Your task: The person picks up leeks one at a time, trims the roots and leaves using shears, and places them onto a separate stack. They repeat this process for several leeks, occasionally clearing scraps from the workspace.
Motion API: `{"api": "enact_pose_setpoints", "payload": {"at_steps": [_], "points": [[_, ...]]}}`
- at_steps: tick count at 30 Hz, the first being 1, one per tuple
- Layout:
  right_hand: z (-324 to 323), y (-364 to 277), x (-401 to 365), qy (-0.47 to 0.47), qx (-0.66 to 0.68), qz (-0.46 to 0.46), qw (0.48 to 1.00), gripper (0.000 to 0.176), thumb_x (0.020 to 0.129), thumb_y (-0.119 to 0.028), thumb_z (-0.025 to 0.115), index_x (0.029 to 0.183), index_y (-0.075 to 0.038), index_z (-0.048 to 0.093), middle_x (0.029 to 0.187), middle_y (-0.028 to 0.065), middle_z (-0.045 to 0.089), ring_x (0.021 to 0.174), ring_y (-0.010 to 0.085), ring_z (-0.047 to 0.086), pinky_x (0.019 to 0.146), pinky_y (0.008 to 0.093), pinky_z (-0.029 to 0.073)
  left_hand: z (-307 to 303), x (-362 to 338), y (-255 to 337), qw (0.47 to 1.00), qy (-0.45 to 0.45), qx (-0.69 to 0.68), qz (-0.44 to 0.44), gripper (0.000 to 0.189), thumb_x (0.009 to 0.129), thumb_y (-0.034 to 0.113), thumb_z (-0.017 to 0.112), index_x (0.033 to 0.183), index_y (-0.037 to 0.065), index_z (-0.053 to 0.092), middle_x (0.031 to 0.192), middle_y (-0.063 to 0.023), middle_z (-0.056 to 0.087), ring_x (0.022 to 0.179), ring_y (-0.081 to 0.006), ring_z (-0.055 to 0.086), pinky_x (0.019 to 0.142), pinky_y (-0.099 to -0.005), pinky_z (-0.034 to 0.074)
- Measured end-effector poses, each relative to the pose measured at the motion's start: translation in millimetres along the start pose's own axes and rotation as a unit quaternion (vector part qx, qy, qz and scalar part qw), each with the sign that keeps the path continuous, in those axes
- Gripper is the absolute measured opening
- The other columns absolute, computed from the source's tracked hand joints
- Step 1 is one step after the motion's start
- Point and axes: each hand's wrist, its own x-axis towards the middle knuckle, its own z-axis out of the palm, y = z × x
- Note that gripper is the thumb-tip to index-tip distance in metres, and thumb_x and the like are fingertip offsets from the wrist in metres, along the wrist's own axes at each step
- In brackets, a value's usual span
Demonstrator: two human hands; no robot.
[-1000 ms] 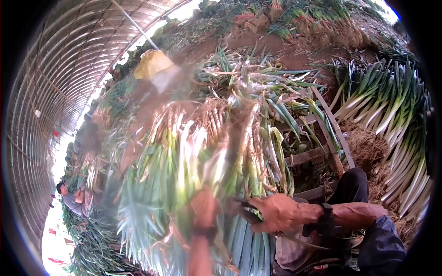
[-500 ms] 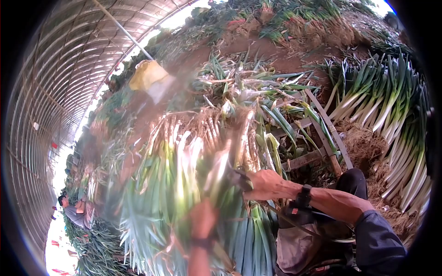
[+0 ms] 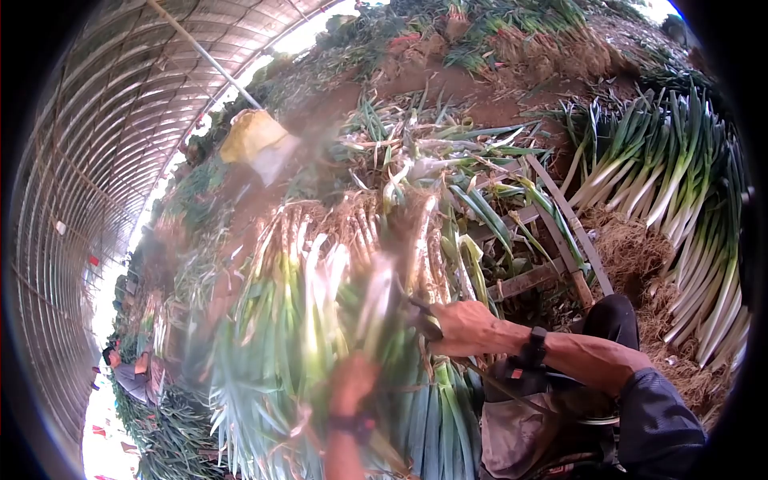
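Observation:
My left hand [image 3: 352,386], blurred and wearing a dark wristband, is closed round the green part of a leek [image 3: 376,300] whose white shaft points away from me. To its right, my right hand [image 3: 470,328] is wrapped round a dark air blow gun [image 3: 422,314], its tip close beside that leek. A thin hose [image 3: 520,398] trails below this hand across my lap. Under and around both hands lies a row of leeks [image 3: 276,296], roots at the far end and green leaves toward me. Smears on the view hide fine detail here.
A wooden frame [image 3: 560,232] stands beyond my right hand, with loose leaves around it. More leeks with white shafts [image 3: 680,184] are piled at right. A pole with a yellow and white bag [image 3: 258,140] rises at upper left. Another person [image 3: 136,374] is at far left.
The leek in my left hand and the air blow gun in my right have shifted only slightly. My head view has tilted a little; the row of leeks looks the same.

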Motion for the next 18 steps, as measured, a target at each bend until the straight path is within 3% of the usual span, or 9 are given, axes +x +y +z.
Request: {"api": "enact_pose_setpoints", "payload": {"at_steps": [2, 5, 8, 11, 14, 15, 16, 18], "points": [[8.2, 12.2, 11.7, 0.028, -0.063, -0.049, 0.996, 0.060, 0.085, -0.013, 0.053, 0.145, -0.012, 0.051, 0.083, 0.0104, 0.067, 0.049, 0.0139, 0.053, 0.039, 0.0294, 0.040, -1.4, -0.1, 4.7, 1.000, -0.006, -0.001, -0.021, 0.035, 0.085, 0.025, 0.066, 0.100, -0.006, 0.061, 0.091, -0.0342, 0.064, 0.088, -0.0516, 0.064, 0.076, -0.0544, 0.049], [4.6, 16.1, 30.0, -0.004, -0.082, -0.036, 0.996, 0.059, 0.086, -0.014, 0.054, 0.144, -0.011, 0.052, 0.079, 0.0078, 0.064, 0.051, 0.0157, 0.054, 0.041, 0.0295, 0.040, -5.5, 1.5, 11.9, 0.999, -0.018, 0.000, -0.043, 0.038, 0.086, 0.027, 0.065, 0.105, -0.005, 0.061, 0.095, -0.0340, 0.065, 0.093, -0.0512, 0.064, 0.081, -0.0544, 0.050], [4.0, 13.9, 26.3, 0.006, -0.017, -0.047, 0.999, 0.054, 0.088, -0.015, 0.054, 0.142, -0.010, 0.054, 0.072, 0.0056, 0.060, 0.052, 0.0164, 0.056, 0.041, 0.0306, 0.043, -0.7, 1.5, 8.1, 0.999, -0.006, 0.001, -0.046, 0.040, 0.086, 0.030, 0.064, 0.108, -0.004, 0.062, 0.098, -0.0328, 0.067, 0.095, -0.0506, 0.065, 0.084, -0.0538, 0.051], [-4.6, -2.1, 3.3, -0.036, -0.039, -0.031, 0.998, 0.052, 0.092, -0.015, 0.051, 0.144, -0.011, 0.052, 0.074, 0.0061, 0.062, 0.053, 0.0161, 0.059, 0.043, 0.0299, 0.047, -6.9, -8.0, 12.5, 0.998, 0.032, -0.021, -0.052, 0.043, 0.087, 0.031, 0.065, 0.111, -0.004, 0.063, 0.101, -0.0321, 0.068, 0.096, -0.0499, 0.066, 0.085, -0.0530, 0.052], [-9.9, -14.5, -24.0, -0.069, 0.077, -0.011, 0.995, 0.051, 0.096, -0.016, 0.049, 0.146, -0.011, 0.048, 0.077, 0.0077, 0.065, 0.057, 0.0158, 0.063, 0.045, 0.0282, 0.050, -18.4, -10.5, 8.6, 0.993, 0.102, -0.014, -0.052, 0.048, 0.088, 0.032, 0.067, 0.118, -0.005, 0.062, 0.102, -0.0318, 0.068, 0.093, -0.0476, 0.067, 0.084, -0.0509, 0.053], [-0.8, -2.2, -19.1, -0.097, 0.027, -0.034, 0.994, 0.051, 0.098, -0.017, 0.048, 0.149, -0.012, 0.044, 0.088, 0.0095, 0.071, 0.060, 0.0147, 0.066, 0.046, 0.0267, 0.052, -21.0, -11.1, 7.1, 0.985, 0.103, -0.048, -0.128, 0.047, 0.090, 0.032, 0.067, 0.118, -0.005, 0.062, 0.099, -0.0317, 0.068, 0.090, -0.0459, 0.068, 0.081, -0.0489, 0.055], [-4.2, -5.2, -29.9, -0.077, 0.038, -0.046, 0.995, 0.050, 0.098, -0.018, 0.048, 0.148, -0.013, 0.045, 0.093, 0.0096, 0.072, 0.062, 0.0149, 0.067, 0.047, 0.0268, 0.053, -14.9, -6.7, -14.0, 0.982, 0.174, 0.027, -0.072, 0.044, 0.090, 0.032, 0.068, 0.114, -0.004, 0.061, 0.094, -0.0288, 0.069, 0.083, -0.0439, 0.068, 0.078, -0.0477, 0.055], [-13.4, -18.6, -57.6, -0.041, 0.061, -0.074, 0.995, 0.047, 0.099, -0.019, 0.049, 0.146, -0.015, 0.048, 0.102, 0.0097, 0.074, 0.064, 0.0154, 0.068, 0.048, 0.0272, 0.053, -37.5, -8.0, -11.0, 0.978, 0.174, 0.024, -0.116, 0.047, 0.088, 0.032, 0.072, 0.118, -0.002, 0.059, 0.096, -0.0263, 0.067, 0.081, -0.0432, 0.067, 0.077, -0.0497, 0.054]]}}
